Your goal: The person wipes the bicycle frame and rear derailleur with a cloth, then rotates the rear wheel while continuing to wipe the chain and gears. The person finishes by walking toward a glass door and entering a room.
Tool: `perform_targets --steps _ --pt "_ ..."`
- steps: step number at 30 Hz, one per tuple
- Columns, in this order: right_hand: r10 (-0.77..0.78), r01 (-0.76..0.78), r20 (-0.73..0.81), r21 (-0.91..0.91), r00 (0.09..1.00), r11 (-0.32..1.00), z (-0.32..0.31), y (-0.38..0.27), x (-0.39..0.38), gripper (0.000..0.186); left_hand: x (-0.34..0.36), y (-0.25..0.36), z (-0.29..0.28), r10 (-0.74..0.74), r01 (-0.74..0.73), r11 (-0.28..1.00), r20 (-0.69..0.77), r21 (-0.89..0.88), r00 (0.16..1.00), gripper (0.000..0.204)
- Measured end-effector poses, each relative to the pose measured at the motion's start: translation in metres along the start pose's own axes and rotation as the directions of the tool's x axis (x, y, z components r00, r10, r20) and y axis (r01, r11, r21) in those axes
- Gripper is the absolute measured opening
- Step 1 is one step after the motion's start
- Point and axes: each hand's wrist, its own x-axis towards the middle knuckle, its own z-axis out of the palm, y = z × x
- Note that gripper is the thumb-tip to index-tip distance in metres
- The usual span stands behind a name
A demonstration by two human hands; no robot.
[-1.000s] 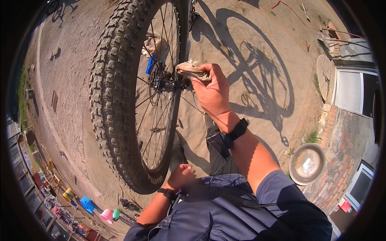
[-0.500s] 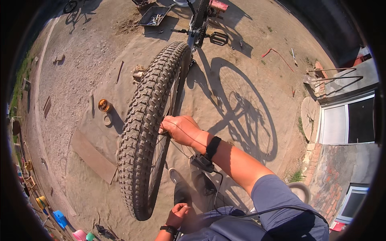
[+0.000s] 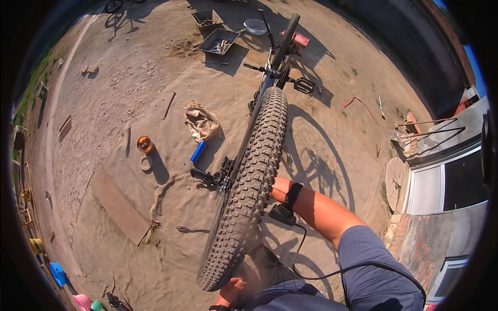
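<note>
hidden behind the tyre (image 3: pixel 248 155), the fingers of the right hand (image 3: pixel 279 187) cannot be seen, so whether they grasp anything i cannot tell. the left hand (image 3: pixel 233 288) is curled inward just beside the tyre's lower end; i cannot tell if it is clenched on something. the tyre runs slantwise through the middle of the view, on the near wheel of a bicycle. any lettering on it is too small to read. the right forearm (image 3: pixel 324 212) slants up and leftward out of a dark blue sleeve (image 3: pixel 369 251), with a black strap (image 3: pixel 294 194) around the wrist and a small black box (image 3: pixel 281 214) beside it. a thin cable (image 3: pixel 296 251) loops down from the box. the tyre is dark, dusty rubber, thick with blocky knobs. beyond it are a flat black pedal (image 3: pixel 304 85) and the far wheel (image 3: pixel 286 41). left of it, a crumpled pale cloth (image 3: pixel 201 122) lies near a shiny blue cylinder (image 3: pixel 198 152); further left stand an orange tub (image 3: pixel 145 144) and a long flat brown board (image 3: pixel 120 206). further off, a dark square tray (image 3: pixel 206 45) holds tools near a round whitish basin (image 3: pixel 257 27).
</note>
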Motion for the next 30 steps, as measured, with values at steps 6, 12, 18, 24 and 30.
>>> perform_targets --steps 6,12,18,24,30 --pt "-0.178 0.231 -0.167 0.397 0.970 0.888 -0.005 0.008 -0.020 0.032 -0.008 0.014 -0.003 -0.027 0.025 0.994 0.017 0.111 0.999 0.020" --pt "-0.151 0.153 -0.093 0.013 0.984 0.988 0.006 0.005 -0.004 0.028 -0.019 0.014 -0.015 0.081 -0.078 0.987 -0.010 0.140 0.997 0.032" --pt "-0.154 0.146 -0.076 -0.097 0.985 0.985 0.006 0.003 -0.006 0.025 -0.012 -0.003 -0.020 0.180 -0.175 0.976 -0.028 0.126 0.983 0.036" --pt "-0.092 0.093 0.032 -0.057 0.995 0.994 -0.014 -0.020 0.002 0.026 -0.076 0.068 -0.001 0.179 -0.177 0.896 0.032 0.408 0.983 0.028" --pt "-0.053 0.101 -0.133 0.386 0.990 0.917 0.030 0.060 -0.023 0.040 -0.045 0.027 0.003 0.098 -0.100 0.993 0.032 0.068 0.995 0.027"
